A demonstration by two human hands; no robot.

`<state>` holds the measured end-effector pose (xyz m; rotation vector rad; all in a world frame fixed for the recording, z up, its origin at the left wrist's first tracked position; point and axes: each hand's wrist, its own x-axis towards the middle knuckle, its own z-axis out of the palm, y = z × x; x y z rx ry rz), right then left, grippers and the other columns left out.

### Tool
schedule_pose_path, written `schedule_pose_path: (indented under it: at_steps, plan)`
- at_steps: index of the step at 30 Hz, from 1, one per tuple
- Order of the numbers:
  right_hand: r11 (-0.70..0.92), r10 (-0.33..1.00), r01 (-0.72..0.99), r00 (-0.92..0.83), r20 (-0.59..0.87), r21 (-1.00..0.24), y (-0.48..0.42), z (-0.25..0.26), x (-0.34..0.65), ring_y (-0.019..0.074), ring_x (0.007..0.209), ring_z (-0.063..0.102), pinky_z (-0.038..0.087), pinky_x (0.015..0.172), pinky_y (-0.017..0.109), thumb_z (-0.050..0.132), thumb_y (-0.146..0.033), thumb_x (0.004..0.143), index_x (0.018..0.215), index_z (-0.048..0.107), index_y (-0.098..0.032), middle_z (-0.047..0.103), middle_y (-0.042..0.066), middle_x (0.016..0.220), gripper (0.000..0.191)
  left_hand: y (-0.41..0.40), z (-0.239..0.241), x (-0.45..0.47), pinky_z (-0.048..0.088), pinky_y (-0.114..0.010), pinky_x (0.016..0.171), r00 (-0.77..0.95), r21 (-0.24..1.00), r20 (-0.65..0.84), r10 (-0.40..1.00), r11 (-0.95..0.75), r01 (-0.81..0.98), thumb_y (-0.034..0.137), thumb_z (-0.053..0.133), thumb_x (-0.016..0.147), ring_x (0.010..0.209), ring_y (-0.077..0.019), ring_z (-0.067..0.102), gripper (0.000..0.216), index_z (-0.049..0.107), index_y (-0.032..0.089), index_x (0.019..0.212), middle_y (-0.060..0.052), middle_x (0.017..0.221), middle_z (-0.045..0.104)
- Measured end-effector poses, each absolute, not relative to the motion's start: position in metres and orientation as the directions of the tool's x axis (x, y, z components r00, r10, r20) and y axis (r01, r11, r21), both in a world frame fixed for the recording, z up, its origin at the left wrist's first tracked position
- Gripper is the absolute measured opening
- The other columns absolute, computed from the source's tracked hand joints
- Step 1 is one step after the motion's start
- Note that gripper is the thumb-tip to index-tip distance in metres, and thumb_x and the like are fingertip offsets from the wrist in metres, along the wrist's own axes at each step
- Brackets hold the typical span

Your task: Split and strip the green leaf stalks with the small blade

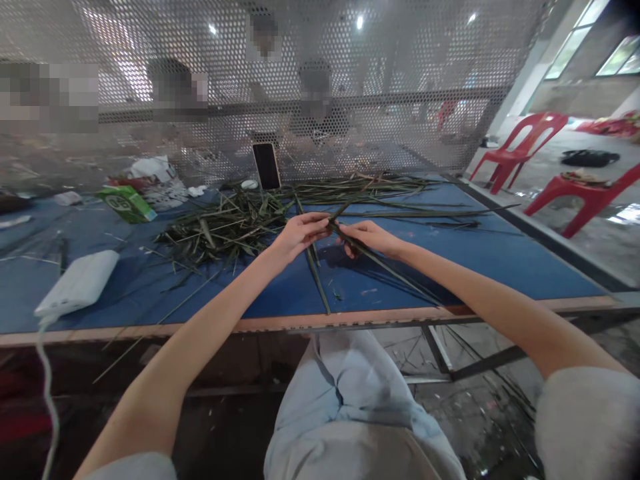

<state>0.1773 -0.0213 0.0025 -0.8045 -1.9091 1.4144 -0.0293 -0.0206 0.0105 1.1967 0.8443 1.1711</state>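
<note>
Both my hands meet above the middle of the blue table, pinching a bunch of long green leaf strips (385, 265). My left hand (306, 233) grips them near their upper end, its fingers closed. Just beside it, my right hand (364, 236) has thumb and fingers closed round the same strips, whose long ends slope down to the table's front edge. Under my left hand, a loose strip (319, 283) lies on the table. A tangled heap of leaf pieces (225, 227) sits left of my hands, and longer strips (370, 191) lie in a row behind them.
A phone (267, 166) leans upright at a perforated metal screen (380, 113), with people behind it. Left on the blue table (525, 267) are a green box (127, 203), crumpled wrappers (155, 175) and a white power bank (79, 283) with a cable. Red chairs (525, 147) stand right.
</note>
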Motion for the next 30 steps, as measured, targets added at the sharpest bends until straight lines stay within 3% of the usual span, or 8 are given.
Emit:
schedule_pose_path:
  at_steps: [3, 6, 8, 10, 13, 17, 21, 30]
  plan:
    - [0.371, 0.881, 0.188, -0.380, 0.281, -0.909, -0.006, -0.002, 0.186, 0.0115, 0.056, 0.053, 0.041, 0.056, 0.024, 0.041, -0.067, 0.087, 0.084, 0.067, -0.012, 0.058, 0.003, 0.062, 0.061, -0.019, 0.018, -0.033, 0.054, -0.029, 0.086, 0.141, 0.960, 0.073, 0.987, -0.032, -0.277, 0.020, 0.077, 0.071, 0.071, -0.0120, 0.068, 0.018, 0.069, 0.015, 0.087, -0.003, 0.078, 0.072]
    - [0.575, 0.817, 0.430, -0.265, 0.511, -0.696, 0.007, -0.007, 0.197, 0.0151, 0.068, 0.055, 0.043, 0.065, 0.027, 0.036, -0.056, 0.094, 0.092, 0.067, -0.013, 0.063, 0.007, 0.076, 0.053, -0.017, 0.024, -0.038, 0.055, -0.024, 0.078, 0.092, 0.934, 0.070, 0.993, -0.032, -0.356, 0.019, 0.075, 0.074, 0.061, -0.0084, 0.065, 0.011, 0.065, 0.017, 0.078, 0.000, 0.071, 0.070]
    - [0.666, 0.719, 0.601, -0.362, 0.593, -0.442, 0.010, -0.010, 0.202, 0.0193, 0.083, 0.057, 0.042, 0.077, 0.031, 0.043, -0.048, 0.094, 0.099, 0.068, -0.015, 0.065, 0.010, 0.090, 0.042, -0.017, 0.026, -0.039, 0.055, -0.022, 0.074, 0.084, 0.926, 0.067, 0.994, -0.031, -0.376, 0.018, 0.074, 0.075, 0.057, -0.0076, 0.062, 0.010, 0.065, 0.018, 0.075, 0.002, 0.066, 0.068]
    - [0.704, 0.656, 0.680, -0.509, 0.557, -0.208, 0.010, -0.012, 0.204, 0.0227, 0.090, 0.056, 0.041, 0.083, 0.034, 0.050, -0.044, 0.092, 0.100, 0.070, -0.016, 0.065, 0.012, 0.094, 0.036, -0.019, 0.025, -0.037, 0.055, -0.022, 0.073, 0.089, 0.935, 0.060, 0.994, -0.025, -0.354, 0.017, 0.075, 0.073, 0.055, -0.0073, 0.061, 0.009, 0.066, 0.018, 0.077, 0.003, 0.062, 0.065]
    - [0.730, 0.633, 0.682, -0.643, 0.431, -0.055, 0.008, -0.010, 0.204, 0.0238, 0.089, 0.057, 0.040, 0.081, 0.034, 0.054, -0.039, 0.090, 0.095, 0.072, -0.016, 0.066, 0.012, 0.091, 0.030, -0.021, 0.023, -0.033, 0.054, -0.023, 0.073, 0.104, 0.956, 0.060, 0.993, -0.027, -0.294, 0.016, 0.077, 0.070, 0.058, -0.0080, 0.062, 0.013, 0.069, 0.017, 0.080, 0.001, 0.064, 0.066]
    - [0.738, 0.627, 0.673, -0.650, 0.430, -0.058, 0.003, -0.006, 0.200, 0.0226, 0.091, 0.058, 0.039, 0.077, 0.030, 0.051, -0.027, 0.092, 0.099, 0.069, -0.015, 0.068, 0.012, 0.093, 0.022, -0.022, 0.020, -0.031, 0.054, -0.026, 0.079, 0.100, 0.964, 0.094, 0.991, -0.065, -0.256, 0.018, 0.078, 0.068, 0.067, -0.0103, 0.066, 0.016, 0.069, 0.016, 0.082, -0.002, 0.074, 0.070]
    - [0.647, 0.692, 0.749, -0.499, 0.521, -0.142, -0.006, -0.003, 0.196, 0.0193, 0.069, 0.059, 0.032, 0.060, 0.026, 0.039, -0.031, 0.097, 0.113, 0.059, -0.014, 0.068, 0.008, 0.079, 0.031, -0.020, 0.017, -0.033, 0.053, -0.027, 0.083, 0.069, 0.961, 0.110, 0.991, -0.088, -0.263, 0.022, 0.079, 0.068, 0.069, -0.0102, 0.067, 0.020, 0.069, 0.016, 0.084, -0.001, 0.076, 0.070]
    - [0.757, 0.619, 0.603, -0.539, 0.572, -0.251, -0.030, 0.003, 0.187, 0.0125, 0.054, 0.049, 0.028, 0.056, 0.024, 0.035, -0.040, 0.097, 0.102, 0.061, -0.017, 0.062, 0.002, 0.069, 0.035, -0.021, 0.015, -0.033, 0.053, -0.030, 0.084, 0.103, 0.964, 0.173, 0.980, -0.147, -0.223, 0.025, 0.082, 0.063, 0.073, -0.0134, 0.067, 0.028, 0.073, 0.015, 0.087, -0.005, 0.081, 0.073]
